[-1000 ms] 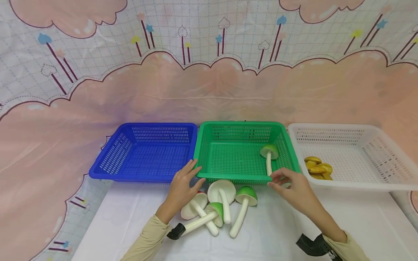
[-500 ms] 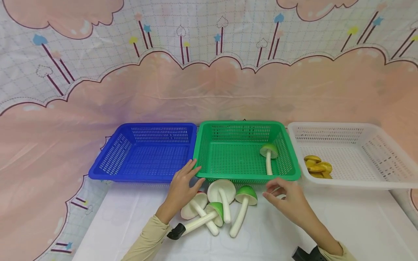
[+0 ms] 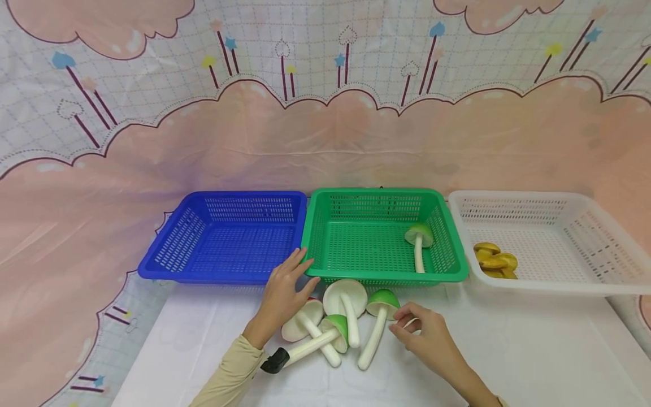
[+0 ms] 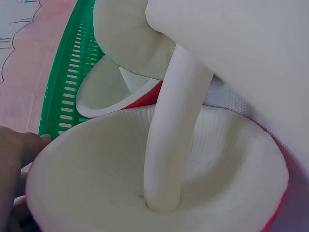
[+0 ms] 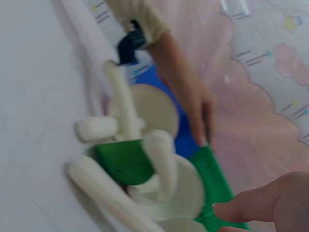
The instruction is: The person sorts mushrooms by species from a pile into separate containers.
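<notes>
Far L stood the blue basket (image 3: pixel 213 277); L hand (image 3: pixel 282 294) lay at the corner where it met the green basket (image 3: pixel 386 277), fingers loosely spread, no pinch visible. Just below: the pile, w/ a red-edged mushroom (image 3: pixel 307 316), a green-capped one (image 3: pixel 325 338) w/ stem aimed L, and a pale-gilled one (image 3: pixel 346 308). Then the key piece: the R-most green-capped mushroom (image 3: pixel 376 330), on the white tablecloth (image 3: pixel 534 339) in front of the green basket, cap away, stem running toward the person and slightly L. R hand (image 3: pixel 424 336) was clearly nearer; the mushroom lay just L of its fingertips, thumb and fingers bent w/ a gap b/w them, nothing held. Touching the cap? Couldn't tell. Room: pile tight on the L, basket wall close beyond the cap, cloth on the R. Far R, white basket (image 3: pixel 559 288) w/ yellow pieces (image 3: pixel 495 262).
</notes>
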The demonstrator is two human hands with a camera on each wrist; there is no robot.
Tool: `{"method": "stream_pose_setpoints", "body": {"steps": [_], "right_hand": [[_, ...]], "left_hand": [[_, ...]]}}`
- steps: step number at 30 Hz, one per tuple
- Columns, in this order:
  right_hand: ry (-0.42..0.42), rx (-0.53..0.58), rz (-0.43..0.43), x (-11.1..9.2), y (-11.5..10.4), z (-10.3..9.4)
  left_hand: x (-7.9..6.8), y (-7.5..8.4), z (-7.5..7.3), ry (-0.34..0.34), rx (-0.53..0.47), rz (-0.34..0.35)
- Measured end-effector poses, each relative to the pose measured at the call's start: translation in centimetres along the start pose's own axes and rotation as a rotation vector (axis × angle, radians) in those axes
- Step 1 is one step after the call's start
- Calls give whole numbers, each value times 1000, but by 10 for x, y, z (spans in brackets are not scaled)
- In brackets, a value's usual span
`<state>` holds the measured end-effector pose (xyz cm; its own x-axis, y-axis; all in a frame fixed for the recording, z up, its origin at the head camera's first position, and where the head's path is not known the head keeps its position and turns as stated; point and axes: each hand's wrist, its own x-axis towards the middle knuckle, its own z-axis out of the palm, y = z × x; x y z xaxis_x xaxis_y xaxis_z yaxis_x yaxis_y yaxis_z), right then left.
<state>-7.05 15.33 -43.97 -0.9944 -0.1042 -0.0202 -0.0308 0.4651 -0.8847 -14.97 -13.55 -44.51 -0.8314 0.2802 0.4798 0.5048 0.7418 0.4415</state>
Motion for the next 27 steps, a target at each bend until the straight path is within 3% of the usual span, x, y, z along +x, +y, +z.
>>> {"method": "stream_pose_setpoints", "body": {"steps": [5, 17, 21, 27], "right_hand": [[2, 23, 8, -1, 11, 21], [71, -48, 1, 4, 24, 55], [77, 30, 24, 3, 26, 58], [96, 197, 149, -2, 23, 55]], "left_hand": [[1, -1, 1, 3, 10, 9], [1, 0, 0, 7, 21, 10], [1, 0, -1, 5, 21, 6], [2, -1, 0, 7, 19, 10]]}}
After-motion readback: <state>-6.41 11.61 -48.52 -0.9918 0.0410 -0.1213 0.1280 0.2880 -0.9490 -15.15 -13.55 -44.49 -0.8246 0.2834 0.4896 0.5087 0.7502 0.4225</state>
